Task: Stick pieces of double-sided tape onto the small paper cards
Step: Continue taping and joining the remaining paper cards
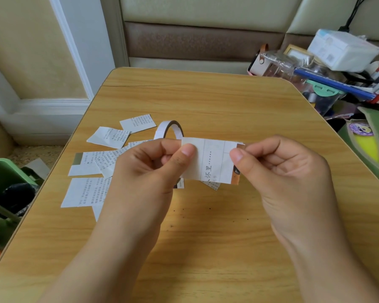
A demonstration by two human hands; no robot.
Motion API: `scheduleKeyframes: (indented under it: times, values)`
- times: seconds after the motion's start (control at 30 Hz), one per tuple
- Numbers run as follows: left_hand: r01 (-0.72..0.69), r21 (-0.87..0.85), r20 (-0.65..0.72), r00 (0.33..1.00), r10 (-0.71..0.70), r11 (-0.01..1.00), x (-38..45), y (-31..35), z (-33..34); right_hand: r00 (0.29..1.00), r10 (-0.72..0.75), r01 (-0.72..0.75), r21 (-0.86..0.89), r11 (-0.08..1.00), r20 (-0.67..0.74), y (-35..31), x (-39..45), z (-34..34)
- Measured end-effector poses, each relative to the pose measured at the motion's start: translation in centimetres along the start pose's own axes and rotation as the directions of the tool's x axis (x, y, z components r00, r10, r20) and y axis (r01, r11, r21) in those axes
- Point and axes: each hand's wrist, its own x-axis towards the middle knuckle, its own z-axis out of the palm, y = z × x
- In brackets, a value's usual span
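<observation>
Card (210, 160) held at frame centre, above table (206, 101), pinched at both short ends; long axis running left-right across frame, printed side up, characters reading sideways. Left hand (149, 167) at card's left end: thumb on top, index curled behind, other fingers folded in; pinching card edge. Right hand (280, 169) at card's right end: thumb tip pressed near upper right corner by brown/orange strip, fingers curled underneath; whether pinching card itself or a tape tab there, can't tell. Both hands equally near, one per end; nothing free to reach elsewhere. Faint vertical lines across card, maybe tape strip edges, maybe print; unclear.

Just behind card, partly hidden by left fingers: tape roll (169, 131), standing on edge, ring facing camera-ish, white w/ dark inner rim; lies up-left of card, so nearer left hand. Judgement: next piece of tape means one hand letting go, prob. left, given roll's side.

Farther left, centre-left of frame: loose cards (109, 136) scattered flat, some overlapping, text side up. Upper right, off table edge: clutter pile (328, 68), boxes, bags, pens.
</observation>
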Motion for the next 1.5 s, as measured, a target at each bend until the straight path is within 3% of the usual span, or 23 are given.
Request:
scheduleKeyframes:
  times: [0.27,0.53,1.0,1.5]
  values:
    - [0.009,0.005,-0.003,1.000,-0.009,1.000,-0.1,0.0,-0.1,1.000,0.017,-0.016,0.016,1.000,-0.013,0.0,0.0,0.0]
    - [0.035,0.077,0.055,0.998,-0.039,0.996,-0.3,1.2,0.2,0.978,0.202,-0.207,0.212,0.955,0.047,0.3,0.6,-0.6]
    - [0.015,0.103,0.169,0.985,-0.032,0.995,0.0,0.7,-0.3,0.982,0.188,-0.190,0.241,0.952,0.030,0.1,0.7,-0.8]
    - [0.046,0.114,0.096,0.994,-0.057,0.992,-0.1,0.4,-0.2,0.988,0.156,-0.155,0.201,0.967,0.009,0.1,0.5,-0.4]
